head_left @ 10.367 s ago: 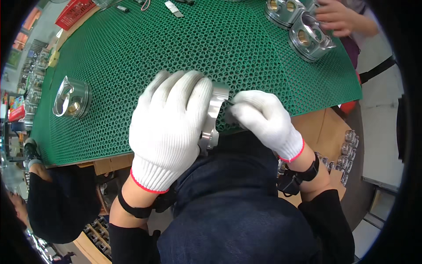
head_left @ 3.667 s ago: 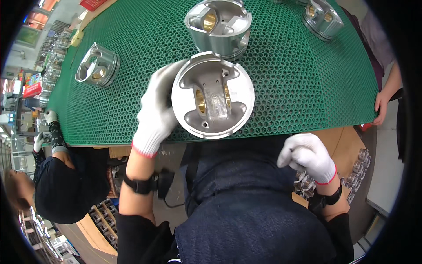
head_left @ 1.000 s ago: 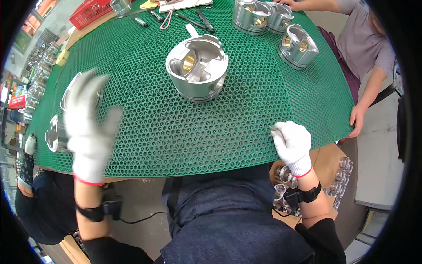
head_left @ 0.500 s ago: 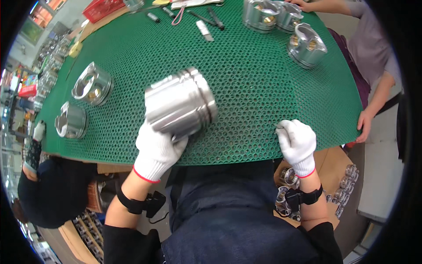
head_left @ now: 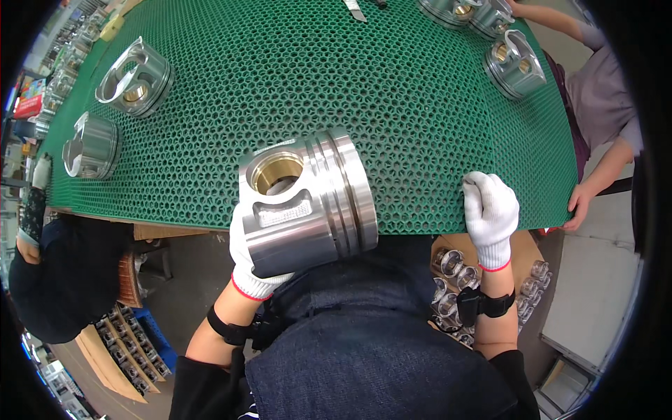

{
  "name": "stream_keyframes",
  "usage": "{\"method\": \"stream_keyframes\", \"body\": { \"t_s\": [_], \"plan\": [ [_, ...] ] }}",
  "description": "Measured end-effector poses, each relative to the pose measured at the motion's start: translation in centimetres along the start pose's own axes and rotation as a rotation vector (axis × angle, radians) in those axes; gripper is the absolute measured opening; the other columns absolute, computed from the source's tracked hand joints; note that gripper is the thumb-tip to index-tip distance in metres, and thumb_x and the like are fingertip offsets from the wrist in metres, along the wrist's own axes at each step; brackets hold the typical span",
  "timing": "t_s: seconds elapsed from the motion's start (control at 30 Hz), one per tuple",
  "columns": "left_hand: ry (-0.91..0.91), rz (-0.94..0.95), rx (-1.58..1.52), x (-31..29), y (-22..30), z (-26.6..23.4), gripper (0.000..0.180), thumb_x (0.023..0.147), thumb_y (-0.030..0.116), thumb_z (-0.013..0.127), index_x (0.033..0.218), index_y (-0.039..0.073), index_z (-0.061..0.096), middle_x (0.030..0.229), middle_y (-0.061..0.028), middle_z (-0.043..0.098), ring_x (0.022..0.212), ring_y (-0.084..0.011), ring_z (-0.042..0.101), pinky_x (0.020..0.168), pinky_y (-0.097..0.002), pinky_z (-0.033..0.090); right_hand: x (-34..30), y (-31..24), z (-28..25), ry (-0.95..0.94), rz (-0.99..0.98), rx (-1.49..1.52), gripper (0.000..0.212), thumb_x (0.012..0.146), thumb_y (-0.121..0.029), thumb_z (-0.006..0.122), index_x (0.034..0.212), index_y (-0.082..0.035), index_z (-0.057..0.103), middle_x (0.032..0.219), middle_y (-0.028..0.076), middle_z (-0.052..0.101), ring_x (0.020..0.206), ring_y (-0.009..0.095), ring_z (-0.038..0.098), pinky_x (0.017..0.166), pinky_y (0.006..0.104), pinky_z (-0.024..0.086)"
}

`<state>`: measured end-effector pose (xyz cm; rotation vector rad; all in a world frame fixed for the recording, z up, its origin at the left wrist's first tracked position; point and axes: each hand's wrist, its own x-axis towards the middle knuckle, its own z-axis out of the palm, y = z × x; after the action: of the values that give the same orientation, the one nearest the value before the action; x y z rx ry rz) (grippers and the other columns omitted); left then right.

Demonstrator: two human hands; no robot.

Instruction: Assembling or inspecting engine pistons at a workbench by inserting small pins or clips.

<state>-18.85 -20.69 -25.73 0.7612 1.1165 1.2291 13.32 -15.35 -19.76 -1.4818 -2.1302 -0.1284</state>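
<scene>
My left hand (head_left: 243, 260), in a white knit glove with a red cuff edge, grips a large silver engine piston (head_left: 297, 236) from its near left side. The piston lies tilted on its side above the mat's front edge, its ring grooves and crown facing right. A brass-lined pin hole shows in its upper left part. Most of my left fingers are hidden behind the piston. My right hand (head_left: 493, 213), gloved alike, rests at the green mat's front edge with its fingers curled closed. Whether anything is inside them cannot be seen.
Two pistons (head_left: 137, 77) (head_left: 93, 147) stand on the green perforated mat (head_left: 406, 105) at left. Several more, one a piston (head_left: 514, 64), are at far right. A knife-like tool (head_left: 355, 10) lies at the far edge. Co-workers sit left and right; one hand (head_left: 579, 206) touches the table edge.
The piston in my left hand has come nearer and slightly right, and has rolled so its pin hole now shows. My view has tilted down. My right hand stays closed at the edge.
</scene>
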Motion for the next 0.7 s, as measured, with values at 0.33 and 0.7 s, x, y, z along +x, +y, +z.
{"method": "stream_keyframes", "body": {
  "t_s": [0.33,0.7],
  "plan": [
    [-0.193,0.961,1.567,1.5,13.2,4.1,0.033,0.065,0.006,0.072,0.097,0.008,0.066,0.105,-0.0081,0.067,0.095,-0.0323,0.063,0.088,-0.0422,0.049,-0.2,0.5,0.0,0.002,-0.004,0.024,0.011,0.078,-0.007,0.070,0.087,-0.008,0.064,0.071,0.007,0.061,0.062,0.027,0.060,0.058,0.0360,0.046],
    [-0.006,0.793,1.016,6.3,10.0,1.5,0.053,0.080,0.018,0.072,0.129,0.003,0.056,0.128,-0.0153,0.060,0.117,-0.0304,0.059,0.099,-0.0397,0.047,-0.3,0.2,-0.7,0.042,0.013,0.011,0.013,0.078,-0.010,0.071,0.090,-0.010,0.067,0.069,0.007,0.056,0.061,0.027,0.058,0.056,0.0373,0.046]
  ]
}}
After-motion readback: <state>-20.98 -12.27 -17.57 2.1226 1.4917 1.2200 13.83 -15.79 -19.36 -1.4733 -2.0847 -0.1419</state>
